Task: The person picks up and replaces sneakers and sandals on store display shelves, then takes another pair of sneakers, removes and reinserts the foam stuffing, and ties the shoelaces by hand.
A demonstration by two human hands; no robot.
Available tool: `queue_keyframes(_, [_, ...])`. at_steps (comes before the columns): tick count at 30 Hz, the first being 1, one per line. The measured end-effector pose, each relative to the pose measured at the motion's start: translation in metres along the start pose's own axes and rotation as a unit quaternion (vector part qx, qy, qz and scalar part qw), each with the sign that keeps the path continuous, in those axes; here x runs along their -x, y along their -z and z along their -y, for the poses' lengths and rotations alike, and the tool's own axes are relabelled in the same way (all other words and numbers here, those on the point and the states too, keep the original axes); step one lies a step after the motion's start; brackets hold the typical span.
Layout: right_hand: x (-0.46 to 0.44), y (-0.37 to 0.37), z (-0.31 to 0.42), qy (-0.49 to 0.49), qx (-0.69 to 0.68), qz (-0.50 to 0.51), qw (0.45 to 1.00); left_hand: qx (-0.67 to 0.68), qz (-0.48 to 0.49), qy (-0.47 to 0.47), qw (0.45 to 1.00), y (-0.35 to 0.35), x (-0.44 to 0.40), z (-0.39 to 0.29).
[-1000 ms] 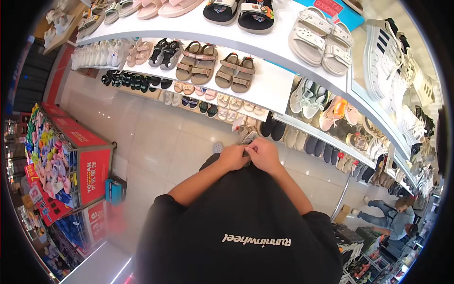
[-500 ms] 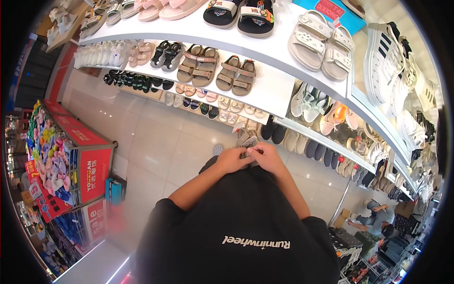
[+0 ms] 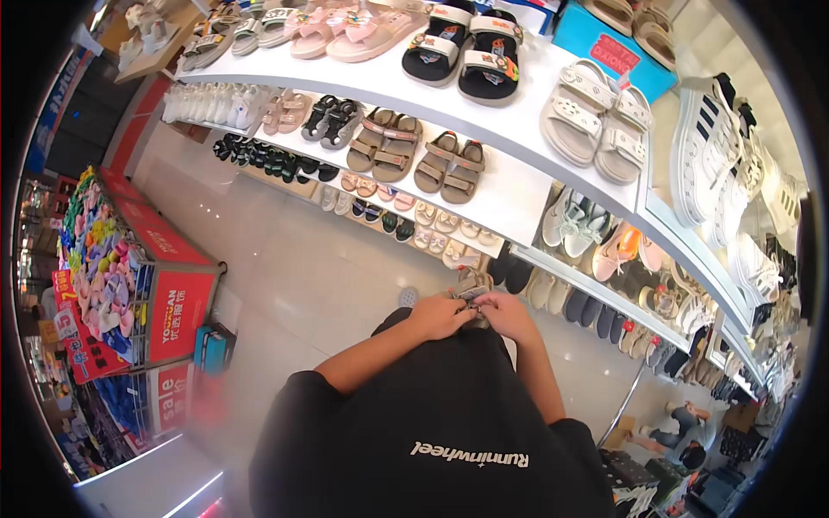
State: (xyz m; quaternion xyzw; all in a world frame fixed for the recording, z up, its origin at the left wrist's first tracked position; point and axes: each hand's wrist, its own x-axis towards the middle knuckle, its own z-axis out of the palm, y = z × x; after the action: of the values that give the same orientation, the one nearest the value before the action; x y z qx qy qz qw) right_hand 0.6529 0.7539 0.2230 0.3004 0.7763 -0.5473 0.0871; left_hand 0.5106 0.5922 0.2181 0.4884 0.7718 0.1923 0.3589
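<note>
In the head view, the left hand [image 3: 440, 318] and right hand [image 3: 508, 316] meet just in front of the black shirt [image 3: 432, 414], fingers curled closed and gripping the near edge of a pale shoe [image 3: 473, 281], which pokes out beyond them, partly hidden. Beyond and above the hands, brown strap sandals [image 3: 450, 168] stand on a white shelf [image 3: 516, 200]. Well left of the hands is a red-panelled bin [image 3: 180, 306] heaped with colourful footwear [image 3: 102, 272]; far to their right, lower down, another person [image 3: 686, 427] is bent low.
</note>
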Motion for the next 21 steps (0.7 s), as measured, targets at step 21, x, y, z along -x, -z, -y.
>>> queue_keyframes(21, [-0.012,0.014,0.020,0.023,0.136,0.127,0.982,0.058,-0.043,0.017,0.997,-0.006,0.012,-0.001])
